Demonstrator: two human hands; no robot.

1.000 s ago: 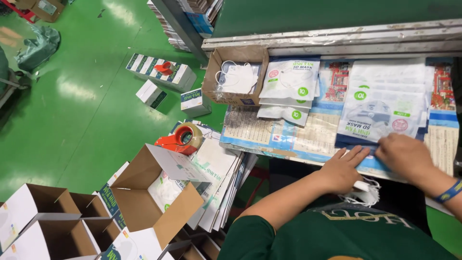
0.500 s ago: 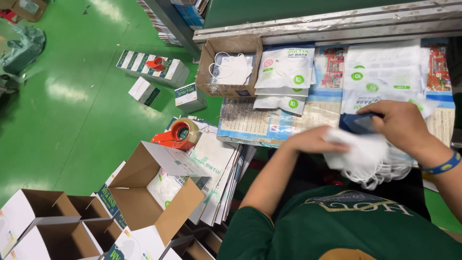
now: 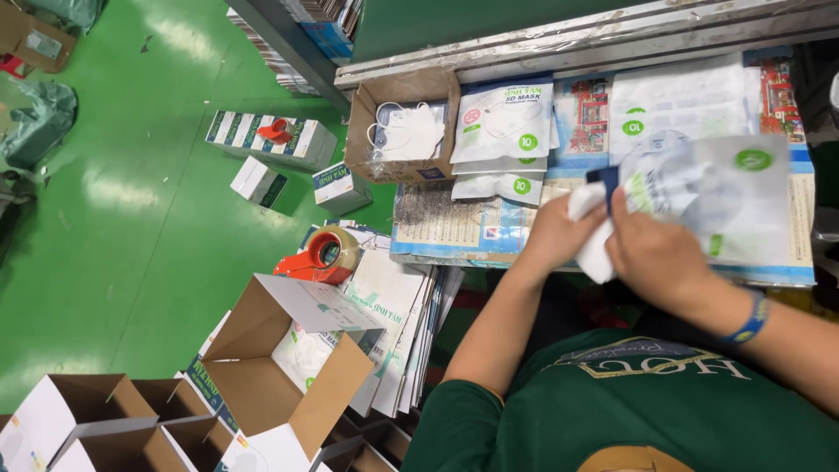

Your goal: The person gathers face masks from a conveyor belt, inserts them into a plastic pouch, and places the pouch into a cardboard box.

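Left hand (image 3: 559, 234): fingers pinching soft white masks (image 3: 592, 229)
Right hand (image 3: 657, 255): curled, gripping glossy pouch (image 3: 717, 194)
Cardboard tray (image 3: 384, 168): ten o'clock

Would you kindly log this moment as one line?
left hand: holds white masks | right hand: holds clear pouch | place: worktable

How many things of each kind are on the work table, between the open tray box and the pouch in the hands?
Open brown tray box with masks: 1
Sealed mask pouches in the stack beside it: at least 3
Mask pouch held by both hands: 1
Total: at least 5
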